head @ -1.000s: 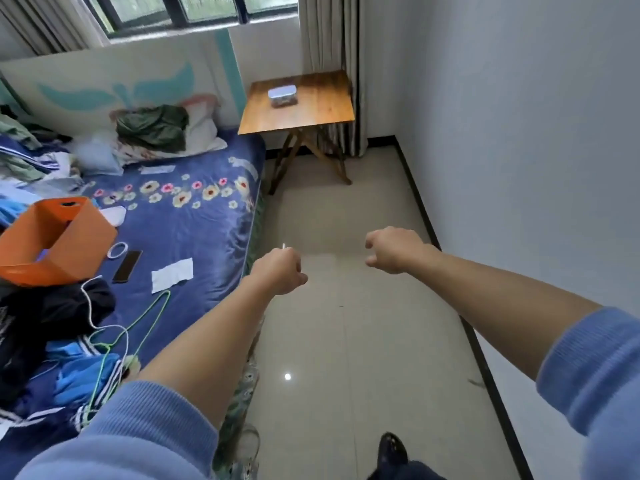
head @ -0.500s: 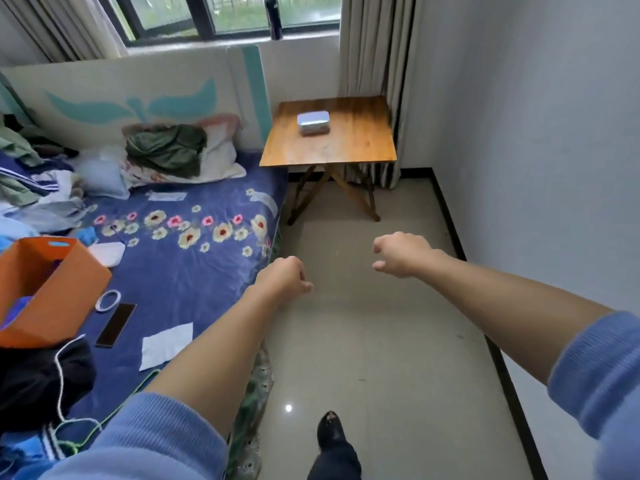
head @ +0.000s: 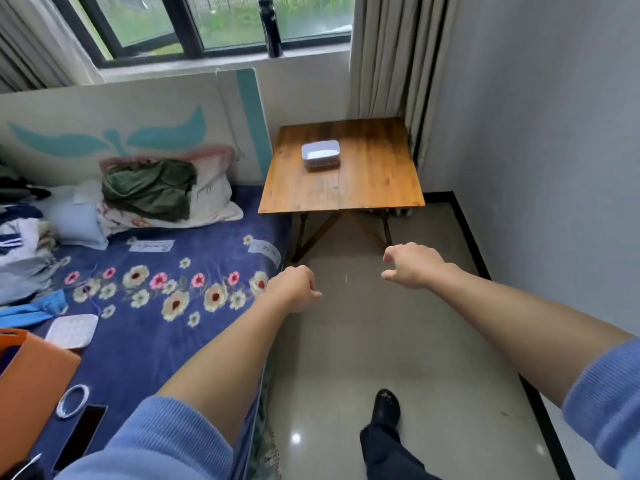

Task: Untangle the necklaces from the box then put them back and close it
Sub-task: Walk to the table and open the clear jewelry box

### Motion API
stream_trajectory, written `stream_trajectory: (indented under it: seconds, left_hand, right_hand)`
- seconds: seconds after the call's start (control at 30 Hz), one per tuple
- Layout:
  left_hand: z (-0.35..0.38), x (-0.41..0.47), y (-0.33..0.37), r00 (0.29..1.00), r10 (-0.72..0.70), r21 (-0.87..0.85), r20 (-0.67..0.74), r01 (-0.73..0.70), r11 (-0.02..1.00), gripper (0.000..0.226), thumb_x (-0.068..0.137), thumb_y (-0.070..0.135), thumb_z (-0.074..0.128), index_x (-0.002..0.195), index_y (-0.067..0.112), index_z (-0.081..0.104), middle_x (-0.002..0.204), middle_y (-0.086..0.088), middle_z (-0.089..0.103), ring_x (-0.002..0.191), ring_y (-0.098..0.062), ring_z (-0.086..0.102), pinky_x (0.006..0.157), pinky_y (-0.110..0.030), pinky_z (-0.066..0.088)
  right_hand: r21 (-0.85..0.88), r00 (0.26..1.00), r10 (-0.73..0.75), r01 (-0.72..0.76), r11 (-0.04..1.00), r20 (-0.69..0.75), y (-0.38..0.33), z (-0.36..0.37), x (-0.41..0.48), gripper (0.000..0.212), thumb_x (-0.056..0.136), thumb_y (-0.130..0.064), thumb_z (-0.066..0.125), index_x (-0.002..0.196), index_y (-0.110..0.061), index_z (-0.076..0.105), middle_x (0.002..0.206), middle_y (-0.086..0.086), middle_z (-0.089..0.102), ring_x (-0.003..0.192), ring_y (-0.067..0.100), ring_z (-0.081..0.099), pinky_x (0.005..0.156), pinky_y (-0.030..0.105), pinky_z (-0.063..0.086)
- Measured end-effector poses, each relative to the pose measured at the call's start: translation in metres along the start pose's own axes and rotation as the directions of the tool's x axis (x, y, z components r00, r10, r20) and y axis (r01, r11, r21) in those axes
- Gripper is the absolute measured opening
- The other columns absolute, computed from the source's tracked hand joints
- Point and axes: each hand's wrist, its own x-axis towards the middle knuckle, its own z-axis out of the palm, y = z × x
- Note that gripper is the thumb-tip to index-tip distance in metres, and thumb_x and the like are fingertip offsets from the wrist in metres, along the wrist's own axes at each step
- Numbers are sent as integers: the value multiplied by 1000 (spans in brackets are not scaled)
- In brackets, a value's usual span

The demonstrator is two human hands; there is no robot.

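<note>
A small white box [head: 320, 154] with its lid on sits on the wooden folding table [head: 374, 181] by the curtain, far ahead of both hands. No necklaces show. My left hand [head: 294, 288] is stretched out over the edge of the bed, fingers curled into a loose fist with nothing in it. My right hand [head: 412, 265] reaches forward over the floor, fingers slightly apart and empty. Both hands are well short of the table.
A bed [head: 156, 306] with a blue flowered cover fills the left side, carrying an orange box [head: 31, 379], a phone [head: 81, 434], a wire ring [head: 72, 400] and clothes. A grey wall [head: 554, 168] runs along the right. My shoe [head: 385, 408] is on the tiled floor [head: 381, 358].
The view has moved closer to the table and the box looks larger. My right hand's fingers have loosened from a fist. Both arms stay stretched forward.
</note>
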Motion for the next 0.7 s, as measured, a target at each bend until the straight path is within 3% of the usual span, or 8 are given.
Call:
stream_trajectory:
  seconds: [0.1, 0.27, 0.43, 0.6, 0.7]
  left_hand:
    - [-23, 65, 1, 1000, -14, -11, -8, 14, 1000, 17, 87, 39, 64, 86, 22, 64, 88, 0, 66, 75, -17, 63, 59, -26, 47]
    - [-64, 154, -3, 999, -46, -99, -30, 42, 994, 18, 88, 38, 63, 90, 21, 64, 89, -2, 67, 78, -19, 65, 70, -33, 57]
    - [-91, 225, -26, 997, -72, -155, -9, 70, 985, 16, 89, 38, 63, 90, 21, 63, 91, -1, 66, 77, -15, 63, 60, -24, 47]
    - [-116, 314, -59, 996, -90, -160, 20, 92, 983, 17, 88, 38, 62, 90, 21, 63, 91, 0, 66, 83, -18, 62, 60, -28, 43]
    - [-135, 377, -82, 996, -80, -169, 34, 85, 982, 18, 87, 39, 62, 91, 21, 63, 96, 0, 64, 86, -19, 60, 60, -28, 42]
  right_hand:
    - [19, 1000, -13, 13, 1000, 7, 9, -20, 72, 37, 90, -45, 55, 123, -28, 55, 121, 2, 61, 106, 26, 59, 80, 35, 45]
    - [10, 999, -35, 35, 999, 28, 16, -61, 181, 40, 89, -45, 57, 124, -27, 55, 119, 1, 63, 103, 24, 59, 74, 34, 45]
    - [-15, 996, -75, 76, 997, 39, 4, -79, 273, 39, 87, -49, 58, 120, -28, 58, 116, 2, 64, 99, 25, 60, 70, 33, 43]
    - [-27, 995, -89, 90, 996, 32, -13, -83, 368, 43, 85, -51, 60, 121, -28, 58, 118, 1, 65, 98, 23, 61, 77, 35, 52]
    - [-18, 998, -61, 62, 998, 10, -23, -90, 427, 39, 86, -49, 60, 119, -28, 59, 111, 0, 66, 87, 18, 60, 64, 29, 49]
